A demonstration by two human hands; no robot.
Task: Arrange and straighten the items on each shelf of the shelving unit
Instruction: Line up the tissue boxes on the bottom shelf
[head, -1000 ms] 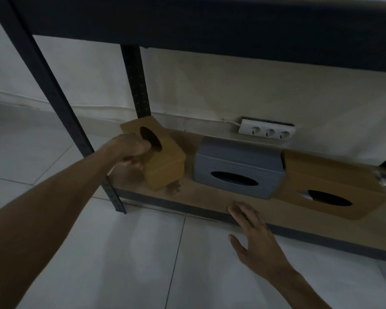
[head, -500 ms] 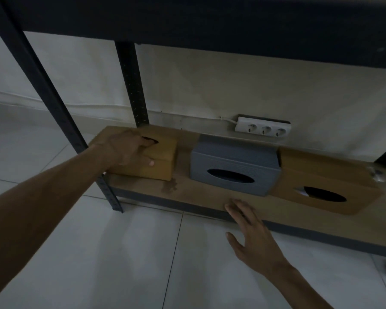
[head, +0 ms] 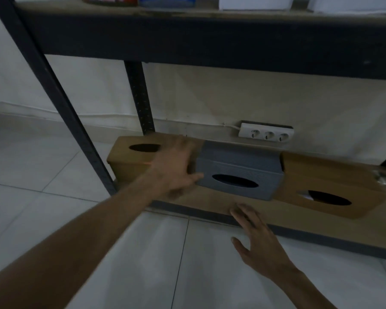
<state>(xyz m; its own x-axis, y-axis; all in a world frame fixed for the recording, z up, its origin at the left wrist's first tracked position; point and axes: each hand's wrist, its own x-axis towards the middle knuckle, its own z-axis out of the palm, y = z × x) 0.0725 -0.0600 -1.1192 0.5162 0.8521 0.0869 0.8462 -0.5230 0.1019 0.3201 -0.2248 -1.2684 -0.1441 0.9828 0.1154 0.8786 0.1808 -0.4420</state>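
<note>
Our left grip [head: 175,166] clasps the left end of the grey plastic tissue box [head: 239,172], which sits mid bottom wooden shelf [head: 210,200] and touches the tan wooden tissue box [head: 332,186] on its right. Our right grip [head: 256,239] hovers spread by the shelf edge. We should swivel the grey box square, slowly.

— What do we see on the bottom shelf [head: 210,200]?
— Three tissue boxes in a row: the left wooden box [head: 129,157], the grey box [head: 239,167] in the middle, and the right wooden box [head: 328,186] just beside it.
— And our hands?
— Our left hand [head: 176,166] lies at the grey box's left end. It is blurred, so we can't tell whether it grips. Our right hand [head: 259,244], fingers straight, touches the shelf's near edge.
</note>
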